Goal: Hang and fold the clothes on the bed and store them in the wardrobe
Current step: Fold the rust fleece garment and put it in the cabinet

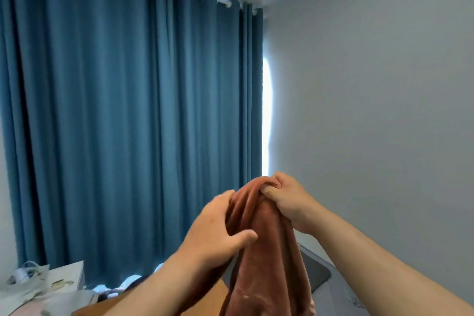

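Note:
A rust-brown velvety garment (pixel 266 251) hangs in the air in front of me, bunched into vertical folds. My right hand (pixel 287 200) pinches its top edge at the highest point. My left hand (pixel 218 228) wraps around the folds a little lower on the left side, thumb across the front. The garment's lower end drops out of the frame. An orange-brown surface (pixel 143 300), likely the bed, shows beneath my left forearm. The wardrobe is out of sight.
Blue curtains (pixel 128 123) cover the window straight ahead, with a bright gap at their right edge. A grey wall (pixel 372 110) stands on the right. A white nightstand (pixel 66 274) with clutter sits low on the left. A dark grey headboard (pixel 318 272) is behind the garment.

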Demonstrator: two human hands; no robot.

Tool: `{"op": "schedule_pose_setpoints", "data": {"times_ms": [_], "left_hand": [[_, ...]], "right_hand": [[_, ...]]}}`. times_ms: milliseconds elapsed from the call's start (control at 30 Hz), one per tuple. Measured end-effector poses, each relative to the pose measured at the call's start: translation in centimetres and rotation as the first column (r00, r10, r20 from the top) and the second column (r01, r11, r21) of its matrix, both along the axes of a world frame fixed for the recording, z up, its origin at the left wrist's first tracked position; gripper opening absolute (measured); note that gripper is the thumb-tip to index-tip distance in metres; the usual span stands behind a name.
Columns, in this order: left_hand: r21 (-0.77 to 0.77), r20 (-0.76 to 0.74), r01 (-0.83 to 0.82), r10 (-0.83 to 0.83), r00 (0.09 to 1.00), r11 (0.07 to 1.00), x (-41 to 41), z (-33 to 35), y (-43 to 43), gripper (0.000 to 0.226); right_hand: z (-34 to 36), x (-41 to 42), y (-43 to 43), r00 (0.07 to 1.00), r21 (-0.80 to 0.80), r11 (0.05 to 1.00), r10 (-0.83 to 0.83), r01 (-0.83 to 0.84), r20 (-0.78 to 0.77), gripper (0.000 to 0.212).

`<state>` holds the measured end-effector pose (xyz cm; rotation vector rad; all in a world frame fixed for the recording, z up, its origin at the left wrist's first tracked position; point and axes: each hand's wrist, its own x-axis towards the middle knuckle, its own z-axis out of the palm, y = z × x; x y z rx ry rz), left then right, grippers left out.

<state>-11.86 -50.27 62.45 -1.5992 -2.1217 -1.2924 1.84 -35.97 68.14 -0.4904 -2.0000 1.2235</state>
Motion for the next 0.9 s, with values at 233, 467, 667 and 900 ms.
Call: {"op": "schedule_pose_setpoints", "data": {"times_ms": [233, 467, 667, 900], "left_hand": [[-0.057, 0.49, 0.203, -0.15, 0.859, 0.978, 1.7, -2.7, 3.1, 0.02], [0.186, 0.594, 0.007, -0.118, 0.796, 0.983, -1.1, 1.5, 4.8, 0.009], [0.358, 0.359, -0.134, -0.003, 0.933, 0.924, -2.0, 11.8, 4.5, 0.018], [0.5, 0.341, -0.268, 0.098, 0.935, 0.823, -4.5, 19.2, 0.0, 0.012]], "right_hand": [[0.9, 0.0, 1.1, 1.0, 0.041, 0.999, 0.006, -0.007, 0.022, 0.021], [1.6, 3.6, 3.5, 0.987, 0.278, 0.954, -0.138, 0.112, 0.077, 0.024], [0.4, 4.4, 2.6, 0.898, 0.369, 0.916, -0.021, -0.159, 0.44, 0.024], [-3.3, 6.1, 4.1, 0.861, 0.175, 0.98, -0.01, -0.092, 0.509, 0.022]]}}
